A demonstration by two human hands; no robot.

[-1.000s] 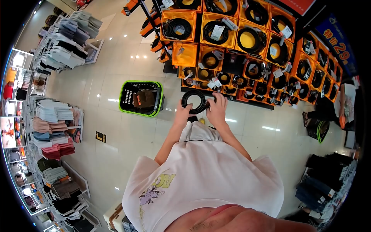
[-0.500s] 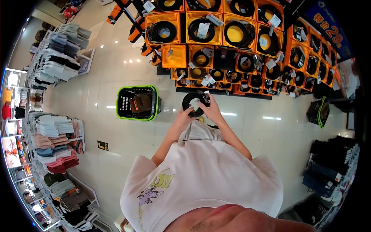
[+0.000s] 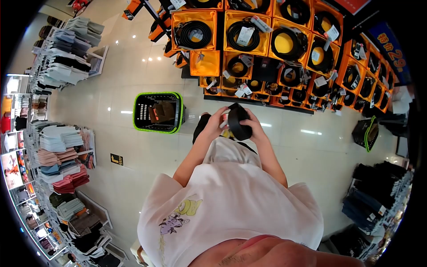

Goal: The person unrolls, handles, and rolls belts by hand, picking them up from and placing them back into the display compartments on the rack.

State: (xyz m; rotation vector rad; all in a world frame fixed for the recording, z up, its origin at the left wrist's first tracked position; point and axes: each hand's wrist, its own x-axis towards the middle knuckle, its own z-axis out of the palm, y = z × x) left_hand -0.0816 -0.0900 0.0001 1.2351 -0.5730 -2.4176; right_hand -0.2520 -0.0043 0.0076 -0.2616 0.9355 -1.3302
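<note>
A coiled black belt (image 3: 240,122) is held up in front of my body, turned so its broad outer band shows. My right hand (image 3: 254,127) grips it from the right, fingers wrapped over the coil. On the other side my left hand (image 3: 215,123) is closed at the coil's left edge, beside a small white and red tag (image 3: 224,119). The left fingertips are partly hidden behind the belt.
Ahead stands a rack of orange boxes (image 3: 204,63), most holding coiled belts. A green-rimmed black basket (image 3: 180,113) with brown items sits on the floor to the left. Another basket (image 3: 369,133) is at the right. Clothing racks (image 3: 62,142) line both sides.
The belt coil has turned from face-up to edge-on. Both hands have shifted their hold, the right one moving slightly right and down. The view has moved a little closer to the rack.
</note>
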